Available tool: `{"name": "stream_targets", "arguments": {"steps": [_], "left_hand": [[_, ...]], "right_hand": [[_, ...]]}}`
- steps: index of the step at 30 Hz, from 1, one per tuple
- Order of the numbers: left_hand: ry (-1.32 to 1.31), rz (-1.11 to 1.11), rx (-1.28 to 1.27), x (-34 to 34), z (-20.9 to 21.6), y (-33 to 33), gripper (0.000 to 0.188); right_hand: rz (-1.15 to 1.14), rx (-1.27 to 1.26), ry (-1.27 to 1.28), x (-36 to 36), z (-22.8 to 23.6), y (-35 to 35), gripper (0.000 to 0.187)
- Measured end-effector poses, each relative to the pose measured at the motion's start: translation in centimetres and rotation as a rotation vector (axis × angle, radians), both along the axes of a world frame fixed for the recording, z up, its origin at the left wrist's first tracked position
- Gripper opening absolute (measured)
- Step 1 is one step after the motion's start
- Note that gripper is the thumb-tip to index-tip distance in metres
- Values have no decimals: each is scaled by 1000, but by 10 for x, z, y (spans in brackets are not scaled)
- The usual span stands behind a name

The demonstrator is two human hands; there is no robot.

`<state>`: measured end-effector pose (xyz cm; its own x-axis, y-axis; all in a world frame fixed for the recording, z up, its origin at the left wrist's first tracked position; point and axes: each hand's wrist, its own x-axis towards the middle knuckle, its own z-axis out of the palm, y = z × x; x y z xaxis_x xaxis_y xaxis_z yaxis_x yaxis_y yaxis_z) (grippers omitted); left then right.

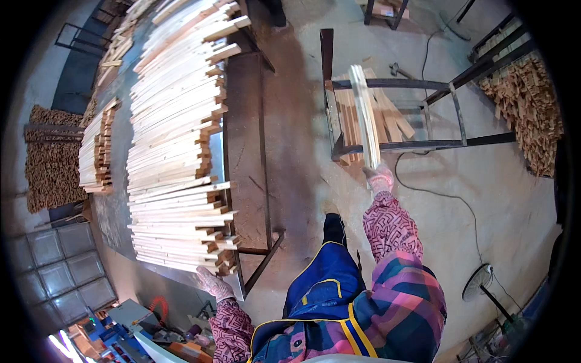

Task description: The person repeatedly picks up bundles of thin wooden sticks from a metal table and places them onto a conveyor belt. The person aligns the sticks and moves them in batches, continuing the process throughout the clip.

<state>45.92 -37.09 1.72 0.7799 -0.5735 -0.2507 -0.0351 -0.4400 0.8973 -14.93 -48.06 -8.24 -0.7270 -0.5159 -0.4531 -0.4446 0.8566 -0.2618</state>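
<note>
The right hand (380, 177), in a pale work glove, reaches forward with its fingers closed round the near end of a small bundle of long wooden slats (365, 115), which it holds out over a dark metal rack (423, 115) standing on the concrete floor (484, 199). The bundle runs away from the person, its far end rising above the rack's top bar, and more slats (390, 118) already lie inside the rack, leaning at a slant against its frame. The left hand (213, 283), gloved too, rests at the near corner of a big stack of pale slats (175, 145) piled on a long metal counter (245, 139); whether its fingers are gripping a slat or only touching the stack, I cannot tell. A smaller stack of slats (97, 148) sits further left, and heaps of short wooden offcuts (526, 109) fill a frame on the far right. A black cable (448, 196) winds across the floor beside the rack, and a fan (478, 281) stands near the person's right side.
</note>
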Motion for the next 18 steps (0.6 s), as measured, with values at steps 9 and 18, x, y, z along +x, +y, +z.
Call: {"name": "stream_targets", "arguments": {"steps": [9, 18], "left_hand": [[169, 242, 150, -47, 33, -34, 84], [252, 398, 292, -36, 27, -29, 65]], "right_hand": [[134, 359, 45, 40, -93, -59, 49], [287, 221, -620, 23, -85, -58, 36]]}}
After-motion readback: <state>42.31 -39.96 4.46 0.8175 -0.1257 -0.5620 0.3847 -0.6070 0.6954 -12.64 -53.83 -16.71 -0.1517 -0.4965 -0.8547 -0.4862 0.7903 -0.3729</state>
